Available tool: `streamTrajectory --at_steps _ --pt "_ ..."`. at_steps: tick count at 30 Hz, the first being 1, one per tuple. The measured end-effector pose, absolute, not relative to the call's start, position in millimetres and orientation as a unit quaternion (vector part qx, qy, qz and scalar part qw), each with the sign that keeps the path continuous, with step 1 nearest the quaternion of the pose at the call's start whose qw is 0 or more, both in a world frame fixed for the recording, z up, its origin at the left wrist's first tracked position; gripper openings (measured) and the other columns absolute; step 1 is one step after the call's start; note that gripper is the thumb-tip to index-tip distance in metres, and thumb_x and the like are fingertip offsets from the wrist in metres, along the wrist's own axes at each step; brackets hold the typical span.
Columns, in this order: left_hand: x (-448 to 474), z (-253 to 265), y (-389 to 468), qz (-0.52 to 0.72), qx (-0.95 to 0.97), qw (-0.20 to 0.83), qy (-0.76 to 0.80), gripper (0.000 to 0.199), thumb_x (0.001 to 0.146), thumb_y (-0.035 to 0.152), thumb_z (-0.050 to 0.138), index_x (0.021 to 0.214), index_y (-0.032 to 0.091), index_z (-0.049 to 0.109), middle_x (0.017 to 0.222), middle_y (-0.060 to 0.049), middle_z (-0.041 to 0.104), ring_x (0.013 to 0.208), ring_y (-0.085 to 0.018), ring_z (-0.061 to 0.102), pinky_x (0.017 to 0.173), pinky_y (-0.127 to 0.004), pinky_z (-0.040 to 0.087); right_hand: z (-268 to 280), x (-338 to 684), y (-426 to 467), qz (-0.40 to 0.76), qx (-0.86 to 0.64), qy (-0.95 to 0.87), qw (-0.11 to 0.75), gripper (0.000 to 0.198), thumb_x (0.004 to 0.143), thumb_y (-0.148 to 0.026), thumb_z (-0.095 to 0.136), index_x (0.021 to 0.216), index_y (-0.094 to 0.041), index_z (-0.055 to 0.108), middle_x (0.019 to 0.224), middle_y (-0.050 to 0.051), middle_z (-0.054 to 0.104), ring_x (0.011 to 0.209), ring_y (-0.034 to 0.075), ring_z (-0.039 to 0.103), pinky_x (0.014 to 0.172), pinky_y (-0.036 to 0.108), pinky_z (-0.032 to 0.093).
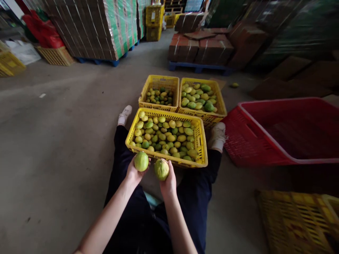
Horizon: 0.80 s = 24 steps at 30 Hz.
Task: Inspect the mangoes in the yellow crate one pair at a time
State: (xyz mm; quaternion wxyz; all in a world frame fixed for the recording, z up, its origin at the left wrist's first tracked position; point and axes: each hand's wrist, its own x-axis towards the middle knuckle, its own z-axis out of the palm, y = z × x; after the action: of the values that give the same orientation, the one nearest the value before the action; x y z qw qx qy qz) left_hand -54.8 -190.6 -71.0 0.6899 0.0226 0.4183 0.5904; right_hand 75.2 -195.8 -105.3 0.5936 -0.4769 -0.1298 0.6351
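Note:
My left hand [133,174] is closed around a green-yellow lemon [141,161], whose upper side shows. In my right hand [170,182], the fingers wrap a second lemon [161,170], bumpy and paler, with its stem end up. Both hands are side by side over my lap, just in front of a yellow crate [203,144]. Many green and yellow lemons [171,138] cover the bottom of that crate, which sits between my legs. Behind it stand a crate with smaller fruit [159,106] at left and a crate with larger, greener fruit [222,106] at right.
A large red bin [238,144] stands close at my right, with a yellow crate [291,218] nearer to me. Brown boxes [215,49] rest on a blue pallet ahead. A tall wrapped stack [87,31] is at back left. One fruit [234,85] lies on the floor.

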Motion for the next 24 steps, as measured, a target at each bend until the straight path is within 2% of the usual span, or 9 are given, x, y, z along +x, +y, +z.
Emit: streamTrajectory --at_steps 3,6,9,13,17,20,24 --pt "-52.5 -63.7 -193.8 0.572 -0.048 0.696 0.432 0.028 0.096 0.035 0.054 0.083 0.020 0.074 0.077 -0.007 0.076 0.054 -0.017 0.068 0.046 -0.024 0.054 -109.3 72.3 -197.0 0.618 -0.518 -0.089 0.584 0.044 0.074 -0.064 0.076 0.080 -0.021 0.070 0.071 0.003 0.074 0.061 0.021 0.069 0.054 0.033 0.058" --pt "-54.6 -53.9 -196.6 0.576 -0.053 0.690 0.435 0.030 0.096 0.038 0.053 0.086 0.020 0.075 0.084 -0.007 0.077 0.055 -0.017 0.067 0.045 -0.025 0.053 -101.7 73.8 -197.4 0.642 -0.501 -0.091 0.573 0.049 0.071 -0.069 0.075 0.081 -0.022 0.067 0.068 0.000 0.072 0.055 0.020 0.066 0.053 0.035 0.058" --pt "-58.1 -51.2 -198.3 0.565 -0.041 0.695 0.443 0.030 0.096 0.038 0.056 0.083 0.018 0.074 0.079 -0.008 0.075 0.059 -0.018 0.068 0.049 -0.026 0.054 -90.0 76.3 -196.3 0.655 -0.482 -0.106 0.572 0.050 0.068 -0.069 0.077 0.083 -0.021 0.067 0.067 -0.001 0.071 0.053 0.018 0.065 0.053 0.034 0.058" --pt "-57.8 -51.9 -201.5 0.589 0.008 0.681 0.435 0.026 0.088 0.038 0.066 0.071 0.019 0.071 0.071 -0.007 0.072 0.064 -0.019 0.069 0.059 -0.029 0.057 -80.5 75.1 -198.5 0.651 -0.499 -0.148 0.553 0.050 0.073 -0.070 0.071 0.072 -0.020 0.067 0.059 0.000 0.066 0.049 0.018 0.062 0.050 0.033 0.054" --pt "-52.8 -48.7 -204.6 0.610 0.058 0.655 0.441 0.027 0.082 0.036 0.069 0.061 0.018 0.068 0.063 -0.004 0.068 0.059 -0.017 0.065 0.058 -0.027 0.053 -74.4 69.0 -203.9 0.595 -0.513 -0.226 0.576 0.049 0.077 -0.066 0.068 0.067 -0.018 0.072 0.069 0.005 0.073 0.061 0.019 0.065 0.060 0.032 0.053" --pt "-50.6 -46.7 -205.4 0.615 0.081 0.648 0.441 0.031 0.085 0.034 0.063 0.059 0.018 0.067 0.061 -0.005 0.067 0.058 -0.017 0.064 0.060 -0.028 0.051 -70.7 65.5 -205.6 0.565 -0.511 -0.263 0.592 0.047 0.078 -0.063 0.069 0.065 -0.018 0.073 0.071 0.005 0.075 0.067 0.020 0.066 0.066 0.032 0.052" --pt "-53.3 -44.8 -204.0 0.619 0.075 0.647 0.439 0.034 0.090 0.032 0.057 0.060 0.019 0.066 0.063 -0.005 0.066 0.057 -0.018 0.064 0.062 -0.032 0.052 -69.3 65.0 -205.6 0.560 -0.516 -0.278 0.586 0.048 0.080 -0.064 0.067 0.067 -0.019 0.073 0.070 0.005 0.075 0.067 0.021 0.066 0.068 0.033 0.051"
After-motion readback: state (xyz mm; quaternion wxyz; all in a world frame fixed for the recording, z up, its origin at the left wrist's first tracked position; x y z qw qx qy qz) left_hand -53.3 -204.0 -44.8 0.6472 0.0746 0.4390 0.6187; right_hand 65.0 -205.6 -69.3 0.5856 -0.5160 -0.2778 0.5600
